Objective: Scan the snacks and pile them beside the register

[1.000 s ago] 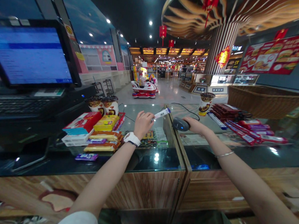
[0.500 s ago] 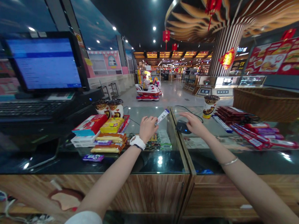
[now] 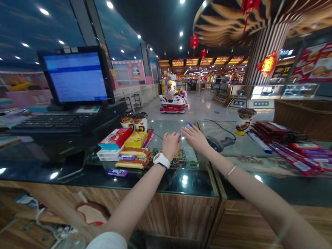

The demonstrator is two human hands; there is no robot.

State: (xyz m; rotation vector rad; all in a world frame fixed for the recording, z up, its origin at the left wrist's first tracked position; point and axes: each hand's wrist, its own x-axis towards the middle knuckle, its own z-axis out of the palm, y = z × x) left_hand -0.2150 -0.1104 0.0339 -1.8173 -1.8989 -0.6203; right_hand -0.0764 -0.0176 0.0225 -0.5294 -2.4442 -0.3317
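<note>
My left hand (image 3: 171, 145), with a white watch at the wrist, is closed on a small white-and-blue packet (image 3: 189, 125) above the glass counter. My right hand (image 3: 195, 139) lies over that packet from the right, so most of it is hidden; only its blue end shows past the fingers. Whether the right fingers grip it is unclear. A black scanner (image 3: 218, 143) rests just right of my right hand. Stacked at the left are a red box (image 3: 116, 137), a yellow box (image 3: 136, 139) and orange-wrapped bars (image 3: 132, 163). A purple packet (image 3: 118, 172) lies in front of them.
A monitor (image 3: 76, 78) and keyboard (image 3: 54, 120) stand at the left. Two cups (image 3: 140, 122) are behind the boxes. At the right are another cup (image 3: 244, 122), dark red packets (image 3: 275, 131), long red-and-purple sticks (image 3: 294, 160) and a wicker basket (image 3: 311, 115).
My right hand has moved left, away from beside the scanner, to the packet in my left hand. The camera view has turned left, so the counter items appear farther right.
</note>
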